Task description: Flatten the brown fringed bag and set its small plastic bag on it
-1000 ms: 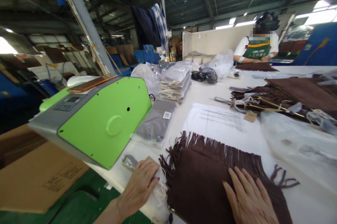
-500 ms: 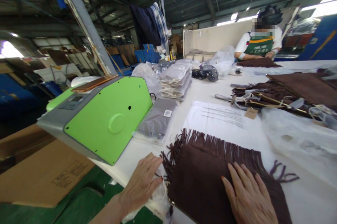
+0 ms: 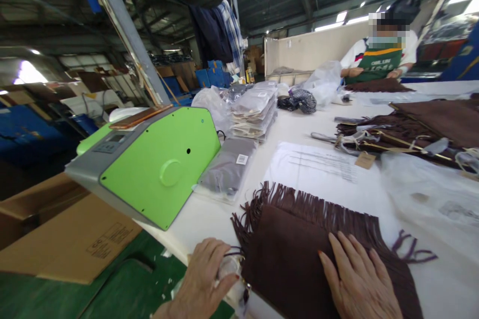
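Note:
A dark brown fringed suede-like bag (image 3: 292, 254) lies flat on the white table, its fringe spread along the far and right sides. My right hand (image 3: 361, 276) rests flat on the bag's right part, fingers stretched and slightly apart. At the bag's left edge my left hand (image 3: 207, 276) curls its fingers and thumb around crumpled clear plastic wrapping (image 3: 228, 265). Dark cord and small metal fittings show beside that wrapping; my hand hides part of them. Just beyond the bag lies a white printed sheet (image 3: 318, 161).
A green and grey machine (image 3: 160, 169) stands at the left table edge, a cardboard box (image 3: 82, 229) below it. Bagged grey items (image 3: 228, 166) lie beside a stack of packets (image 3: 254, 109). More brown bags (image 3: 437, 124) and plastic (image 3: 430, 194) lie right. A co-worker (image 3: 385, 54) handles brown material.
My left hand has drawn slightly nearer, from beside a tan tag to the plastic wrapping, with its fingers more curled. My right hand stays flat on the bag. The view has shifted slightly.

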A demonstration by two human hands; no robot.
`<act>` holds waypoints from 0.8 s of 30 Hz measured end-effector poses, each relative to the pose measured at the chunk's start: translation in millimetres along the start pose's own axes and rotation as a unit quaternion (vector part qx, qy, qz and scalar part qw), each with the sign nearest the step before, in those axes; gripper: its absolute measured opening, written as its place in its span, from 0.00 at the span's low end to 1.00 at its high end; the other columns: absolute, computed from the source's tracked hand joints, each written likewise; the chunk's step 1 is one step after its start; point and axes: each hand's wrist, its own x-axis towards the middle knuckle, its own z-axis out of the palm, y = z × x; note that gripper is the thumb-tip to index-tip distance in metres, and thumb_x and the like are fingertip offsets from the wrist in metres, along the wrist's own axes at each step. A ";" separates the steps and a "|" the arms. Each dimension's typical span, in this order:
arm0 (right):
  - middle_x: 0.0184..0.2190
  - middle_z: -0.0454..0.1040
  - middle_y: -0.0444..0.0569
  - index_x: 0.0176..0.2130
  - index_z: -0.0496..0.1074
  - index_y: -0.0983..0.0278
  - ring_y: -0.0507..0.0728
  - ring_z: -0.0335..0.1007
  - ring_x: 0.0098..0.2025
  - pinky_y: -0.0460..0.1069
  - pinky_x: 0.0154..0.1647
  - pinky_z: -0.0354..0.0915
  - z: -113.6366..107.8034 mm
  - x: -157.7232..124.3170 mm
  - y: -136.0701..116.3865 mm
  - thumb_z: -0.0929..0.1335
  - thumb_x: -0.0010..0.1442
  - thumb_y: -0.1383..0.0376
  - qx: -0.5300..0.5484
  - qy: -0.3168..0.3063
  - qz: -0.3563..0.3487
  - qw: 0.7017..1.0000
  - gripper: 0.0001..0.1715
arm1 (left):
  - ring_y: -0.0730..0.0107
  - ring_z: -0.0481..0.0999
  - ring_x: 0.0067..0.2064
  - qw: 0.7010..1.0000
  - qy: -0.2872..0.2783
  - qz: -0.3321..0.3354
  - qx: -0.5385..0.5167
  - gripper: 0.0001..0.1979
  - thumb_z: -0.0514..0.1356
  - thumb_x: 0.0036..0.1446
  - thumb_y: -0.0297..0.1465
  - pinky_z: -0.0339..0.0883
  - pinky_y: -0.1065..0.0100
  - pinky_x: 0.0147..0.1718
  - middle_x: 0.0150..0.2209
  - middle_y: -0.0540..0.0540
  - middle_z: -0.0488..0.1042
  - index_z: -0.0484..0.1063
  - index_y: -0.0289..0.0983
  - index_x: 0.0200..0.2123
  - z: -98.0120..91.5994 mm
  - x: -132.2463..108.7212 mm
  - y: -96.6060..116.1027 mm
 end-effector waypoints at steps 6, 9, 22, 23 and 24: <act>0.43 0.76 0.59 0.39 0.77 0.69 0.68 0.72 0.45 0.63 0.43 0.67 1.0 -1.0 0.3 0.58 0.59 0.64 0.002 -0.011 -0.002 1.000 0.21 | 0.64 0.66 0.34 0.984 -0.112 -0.129 -0.052 0.09 0.60 0.51 0.34 0.62 0.63 0.33 0.30 0.47 0.67 0.62 0.37 0.27 7.6 10.3 19.8; 0.44 0.75 0.60 0.39 0.76 0.69 0.68 0.72 0.45 0.63 0.44 0.66 3.6 -1.5 -0.2 0.58 0.59 0.64 0.005 -0.010 0.007 1.000 0.21 | 0.68 0.67 0.34 0.968 -0.121 -0.167 -0.144 0.07 0.53 0.56 0.30 0.62 0.66 0.33 0.29 0.48 0.67 0.60 0.38 0.25 7.7 7.3 23.0; 0.48 0.72 0.60 0.46 0.72 0.69 0.69 0.66 0.51 0.64 0.50 0.59 19.9 -22.0 4.0 0.57 0.59 0.63 0.056 -0.046 0.026 0.997 0.23 | 0.70 0.63 0.28 0.898 -0.178 -0.353 -0.195 0.07 0.52 0.48 0.32 0.54 0.68 0.29 0.25 0.52 0.62 0.64 0.36 0.23 -1.5 29.9 30.2; 0.49 0.72 0.59 0.47 0.71 0.68 0.68 0.65 0.52 0.64 0.51 0.58 22.9 -23.8 2.9 0.57 0.59 0.62 0.068 -0.046 0.040 0.996 0.23 | 0.71 0.62 0.27 0.889 -0.187 -0.366 -0.202 0.07 0.51 0.48 0.32 0.53 0.69 0.28 0.23 0.53 0.60 0.63 0.36 0.22 1.5 30.8 29.4; 0.49 0.72 0.59 0.48 0.71 0.67 0.68 0.64 0.53 0.65 0.52 0.57 26.0 -25.3 1.6 0.57 0.59 0.61 0.080 -0.043 0.059 0.994 0.23 | 0.72 0.61 0.27 0.878 -0.195 -0.378 -0.218 0.07 0.52 0.47 0.33 0.51 0.69 0.27 0.21 0.53 0.59 0.63 0.36 0.21 4.0 31.8 28.6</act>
